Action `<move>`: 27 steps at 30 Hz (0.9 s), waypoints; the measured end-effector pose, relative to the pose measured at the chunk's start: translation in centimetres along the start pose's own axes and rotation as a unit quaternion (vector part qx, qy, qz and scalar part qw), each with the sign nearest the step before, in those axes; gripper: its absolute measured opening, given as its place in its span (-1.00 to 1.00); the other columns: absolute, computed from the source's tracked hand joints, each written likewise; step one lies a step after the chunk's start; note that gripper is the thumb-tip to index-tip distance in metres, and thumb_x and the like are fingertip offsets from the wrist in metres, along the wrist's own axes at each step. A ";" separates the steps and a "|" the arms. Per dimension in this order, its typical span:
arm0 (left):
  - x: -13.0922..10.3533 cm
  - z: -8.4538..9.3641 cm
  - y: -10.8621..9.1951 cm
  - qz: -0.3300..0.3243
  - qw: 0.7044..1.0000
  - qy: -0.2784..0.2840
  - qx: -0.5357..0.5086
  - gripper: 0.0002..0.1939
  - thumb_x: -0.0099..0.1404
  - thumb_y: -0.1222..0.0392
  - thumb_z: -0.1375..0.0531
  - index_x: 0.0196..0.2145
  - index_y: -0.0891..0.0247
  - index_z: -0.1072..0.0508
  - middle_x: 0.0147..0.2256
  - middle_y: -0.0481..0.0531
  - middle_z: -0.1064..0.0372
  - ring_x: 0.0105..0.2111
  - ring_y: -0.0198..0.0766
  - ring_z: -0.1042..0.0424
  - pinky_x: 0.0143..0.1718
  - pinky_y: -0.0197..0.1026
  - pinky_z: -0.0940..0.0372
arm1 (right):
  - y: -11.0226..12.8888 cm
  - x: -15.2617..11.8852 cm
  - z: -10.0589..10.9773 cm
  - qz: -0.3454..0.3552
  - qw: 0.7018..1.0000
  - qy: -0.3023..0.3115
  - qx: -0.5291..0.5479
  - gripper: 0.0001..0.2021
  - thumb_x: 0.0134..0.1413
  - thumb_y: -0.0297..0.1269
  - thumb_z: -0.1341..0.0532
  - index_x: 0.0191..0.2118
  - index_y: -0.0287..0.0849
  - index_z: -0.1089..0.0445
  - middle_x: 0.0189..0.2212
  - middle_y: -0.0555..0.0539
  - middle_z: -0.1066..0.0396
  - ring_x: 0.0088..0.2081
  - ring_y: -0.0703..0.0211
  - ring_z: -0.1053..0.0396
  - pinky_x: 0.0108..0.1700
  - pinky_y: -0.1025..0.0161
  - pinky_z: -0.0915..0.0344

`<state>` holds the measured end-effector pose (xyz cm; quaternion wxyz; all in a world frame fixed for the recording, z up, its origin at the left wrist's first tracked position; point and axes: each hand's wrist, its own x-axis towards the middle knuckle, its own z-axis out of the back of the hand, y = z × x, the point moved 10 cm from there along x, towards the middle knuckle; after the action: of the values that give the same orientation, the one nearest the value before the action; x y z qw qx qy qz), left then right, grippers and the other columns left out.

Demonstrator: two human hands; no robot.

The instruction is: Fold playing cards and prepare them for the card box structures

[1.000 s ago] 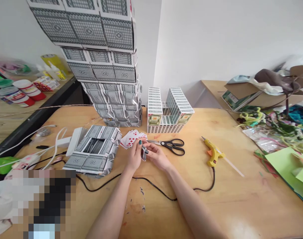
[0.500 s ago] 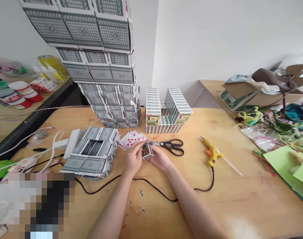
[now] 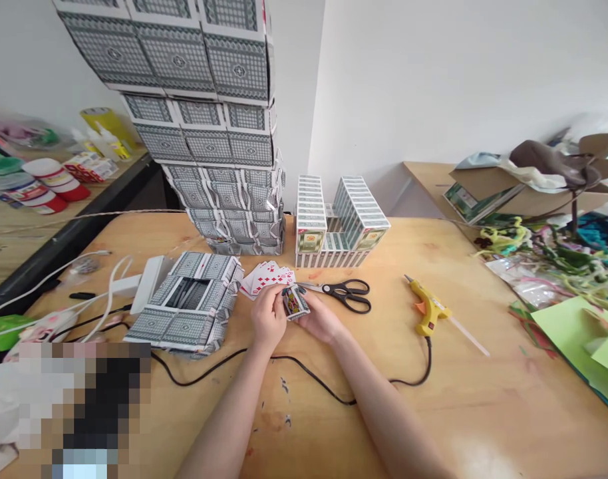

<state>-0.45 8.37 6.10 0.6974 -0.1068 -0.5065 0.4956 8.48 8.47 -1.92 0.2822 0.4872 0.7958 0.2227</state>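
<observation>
Both hands hold a playing card [image 3: 296, 304] with a picture face, near the middle of the table. My left hand [image 3: 270, 318] is closed on its left side, and my right hand [image 3: 320, 319] grips it from the right and below. Whether there is more than one card in my hands I cannot tell. Just beyond my left hand lies a fan of loose playing cards [image 3: 265, 274], red faces up. Black-handled scissors [image 3: 346, 293] rest beyond my right hand, blades pointing left. A flat panel built of cards [image 3: 184, 326], with a rectangular opening, lies to the left.
A tall tower of cards [image 3: 234, 133] rises at the back left, beside stacked card boxes [image 3: 311, 219]. A yellow glue gun [image 3: 428, 306] lies right, its black cord [image 3: 314, 379] crossing under my forearms. Pots [image 3: 49, 186], a white power strip [image 3: 152, 283] and a carton [image 3: 513, 189] flank the table.
The held card has turned so its picture face shows more fully. My hands stay in nearly the same place, and the view has shifted slightly.
</observation>
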 end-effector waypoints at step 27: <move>-0.2 -1.7 2.4 0.104 0.986 0.074 -0.111 -0.69 0.10 0.40 -0.01 -0.21 0.24 -0.39 -0.25 0.05 -0.43 -0.23 -0.22 -0.42 -0.16 -0.17 -0.35 | 1.1 -0.2 0.2 0.027 0.999 -0.017 -0.044 -0.73 -0.14 -0.10 -0.33 -0.36 -0.18 -0.43 -0.44 -0.02 -0.45 -0.37 0.19 -0.35 -0.28 0.24 -0.26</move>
<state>-0.43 10.01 3.64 0.6614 -0.2717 -0.4918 0.4968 9.43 8.80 -1.32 0.3107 0.4994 0.7668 0.2570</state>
